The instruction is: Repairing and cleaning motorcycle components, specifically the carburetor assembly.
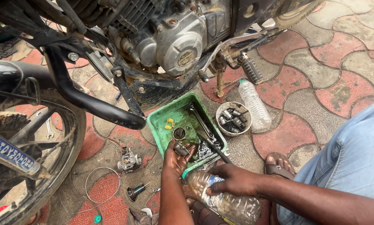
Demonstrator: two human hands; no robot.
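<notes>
Head view shows the left hand (176, 156) clamped on a small metal part (180, 148) over the green tray (160, 125), rinsing underway, right hand (233, 180) gripping the plastic bottle (224, 200) at five o'clock, needing steady tilt.

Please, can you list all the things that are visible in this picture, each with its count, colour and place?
motorcycle: one, black and silver, top and left
green tray: one, green, centre
wrenches: a few, grey, in tray
small bowl: one, pale, right of tray, holds dark sockets
lying bottle: one, clear, beside bowl
carburettor: one, grey, ground left
cable: one, thin, looped on ground
left hand: holds a small metal part over tray
right hand: grips a clear bottle, tilted toward tray
</notes>
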